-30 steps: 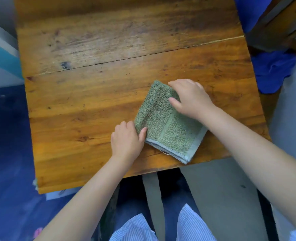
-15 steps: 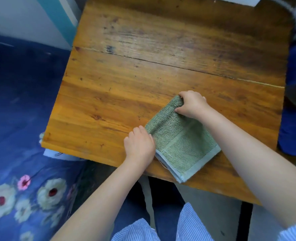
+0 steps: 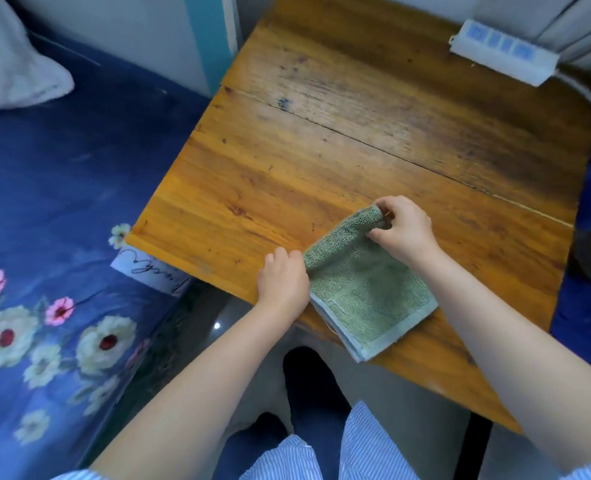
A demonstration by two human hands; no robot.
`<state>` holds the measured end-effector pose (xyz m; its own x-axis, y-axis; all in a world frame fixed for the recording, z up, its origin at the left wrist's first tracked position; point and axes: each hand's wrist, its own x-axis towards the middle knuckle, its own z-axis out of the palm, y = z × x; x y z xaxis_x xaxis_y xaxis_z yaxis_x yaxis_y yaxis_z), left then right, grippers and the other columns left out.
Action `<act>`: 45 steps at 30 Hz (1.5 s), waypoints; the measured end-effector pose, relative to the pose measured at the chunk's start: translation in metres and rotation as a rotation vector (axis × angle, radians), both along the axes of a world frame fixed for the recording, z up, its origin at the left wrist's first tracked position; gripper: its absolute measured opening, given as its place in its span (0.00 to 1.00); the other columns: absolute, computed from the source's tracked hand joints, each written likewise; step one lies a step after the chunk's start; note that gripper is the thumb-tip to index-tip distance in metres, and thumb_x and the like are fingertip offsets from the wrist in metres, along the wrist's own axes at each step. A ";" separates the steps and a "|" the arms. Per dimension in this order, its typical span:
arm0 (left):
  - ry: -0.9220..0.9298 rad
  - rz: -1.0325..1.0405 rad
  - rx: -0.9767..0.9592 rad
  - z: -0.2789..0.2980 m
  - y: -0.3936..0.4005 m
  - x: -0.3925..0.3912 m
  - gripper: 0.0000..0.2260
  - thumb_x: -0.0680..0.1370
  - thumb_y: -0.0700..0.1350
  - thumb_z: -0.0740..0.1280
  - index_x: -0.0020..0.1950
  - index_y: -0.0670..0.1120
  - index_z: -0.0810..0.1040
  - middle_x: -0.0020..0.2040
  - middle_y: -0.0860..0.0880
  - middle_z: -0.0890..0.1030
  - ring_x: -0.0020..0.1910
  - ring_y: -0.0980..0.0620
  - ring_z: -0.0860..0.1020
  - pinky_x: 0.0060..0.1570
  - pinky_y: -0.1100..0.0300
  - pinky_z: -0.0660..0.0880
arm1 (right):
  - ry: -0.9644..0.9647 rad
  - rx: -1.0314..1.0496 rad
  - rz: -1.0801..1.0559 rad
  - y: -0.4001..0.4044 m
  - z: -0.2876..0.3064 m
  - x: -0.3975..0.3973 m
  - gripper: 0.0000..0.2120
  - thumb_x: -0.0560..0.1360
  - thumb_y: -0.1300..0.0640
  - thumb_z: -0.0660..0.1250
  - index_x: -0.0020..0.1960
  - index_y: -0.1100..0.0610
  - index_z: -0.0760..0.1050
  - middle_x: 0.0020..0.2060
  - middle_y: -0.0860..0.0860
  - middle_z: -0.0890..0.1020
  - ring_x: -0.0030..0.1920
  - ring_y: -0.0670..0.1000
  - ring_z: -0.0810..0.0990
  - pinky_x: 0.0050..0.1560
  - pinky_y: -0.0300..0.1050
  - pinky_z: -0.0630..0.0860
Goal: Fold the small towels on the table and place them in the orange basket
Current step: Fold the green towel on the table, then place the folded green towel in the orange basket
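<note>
The folded green towel [image 3: 367, 289] lies near the table's [image 3: 287, 174] front edge, between the 2 hands. The left hand [image 3: 282, 284] grips its near-left corner; the right hand [image 3: 403, 230] pinches its raised far corner.

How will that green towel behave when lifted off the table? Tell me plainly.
Probably floppy: the green towel already bends upward where the right hand and left hand pinch its far edge. Likely light, since fingertips alone raise it. The looped terry should grip rather than slip, though the folded layers may sag open on the table.
</note>
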<state>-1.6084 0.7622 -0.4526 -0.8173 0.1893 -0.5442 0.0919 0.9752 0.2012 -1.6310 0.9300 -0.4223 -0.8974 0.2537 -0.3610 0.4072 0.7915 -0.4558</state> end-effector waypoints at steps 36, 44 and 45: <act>0.763 1.157 0.131 0.226 -0.679 0.201 0.10 0.73 0.33 0.65 0.54 0.38 0.75 0.50 0.40 0.79 0.51 0.42 0.75 0.40 0.58 0.65 | 0.345 -0.505 1.176 -0.707 0.189 0.051 0.13 0.68 0.70 0.68 0.52 0.65 0.75 0.43 0.56 0.76 0.45 0.52 0.73 0.42 0.42 0.64; 0.801 1.267 0.140 0.229 -0.805 0.167 0.11 0.74 0.33 0.65 0.56 0.40 0.76 0.51 0.44 0.80 0.50 0.46 0.77 0.39 0.60 0.68 | 0.415 -0.482 1.297 -0.850 0.194 0.008 0.15 0.67 0.72 0.68 0.53 0.68 0.75 0.45 0.60 0.78 0.44 0.54 0.72 0.38 0.39 0.59; 0.831 1.299 0.184 0.227 -0.828 0.164 0.11 0.73 0.32 0.65 0.55 0.39 0.76 0.49 0.45 0.80 0.47 0.48 0.77 0.37 0.63 0.68 | 0.418 -0.491 1.304 -0.876 0.190 0.004 0.15 0.67 0.72 0.68 0.53 0.68 0.75 0.45 0.60 0.78 0.44 0.53 0.71 0.38 0.38 0.58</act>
